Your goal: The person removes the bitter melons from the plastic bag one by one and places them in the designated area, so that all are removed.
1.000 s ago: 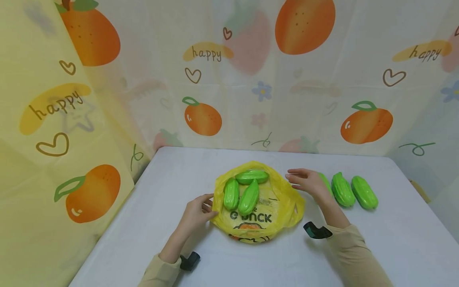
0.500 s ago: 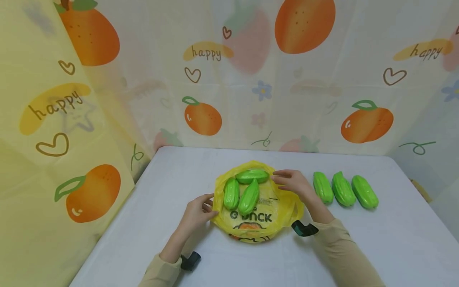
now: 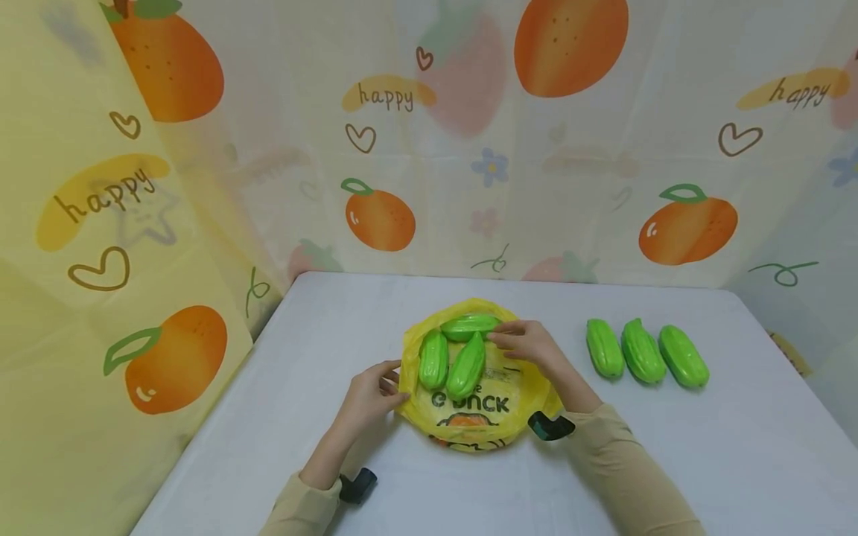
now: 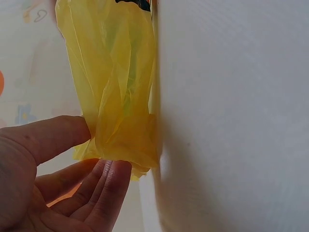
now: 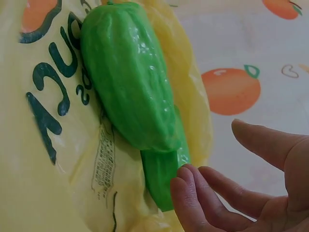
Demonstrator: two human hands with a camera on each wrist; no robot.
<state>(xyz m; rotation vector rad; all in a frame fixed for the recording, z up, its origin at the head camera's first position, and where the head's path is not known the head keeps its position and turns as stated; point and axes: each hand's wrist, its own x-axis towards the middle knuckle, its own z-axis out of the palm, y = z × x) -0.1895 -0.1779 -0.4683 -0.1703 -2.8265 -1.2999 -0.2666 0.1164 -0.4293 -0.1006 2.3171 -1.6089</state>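
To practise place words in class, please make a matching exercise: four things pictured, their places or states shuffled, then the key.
1. Yellow crinkled plastic bag
2. Row of glossy, oblong green vegetables
3. Left hand
4. Right hand

A. Over the bag
B. Open, holding three similar vegetables
C. At the bag's left edge
D. On the white table, outside the bag

Pairs: 1-B, 2-D, 3-C, 4-A

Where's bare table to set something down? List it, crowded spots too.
Bare white table: in front of the yellow bag, between the two sleeves; between the left grip and the table's left edge; front right, between the right sleeve and the row of three green vegetables. Crowded: inside the bag, with three more and the right grip over it.
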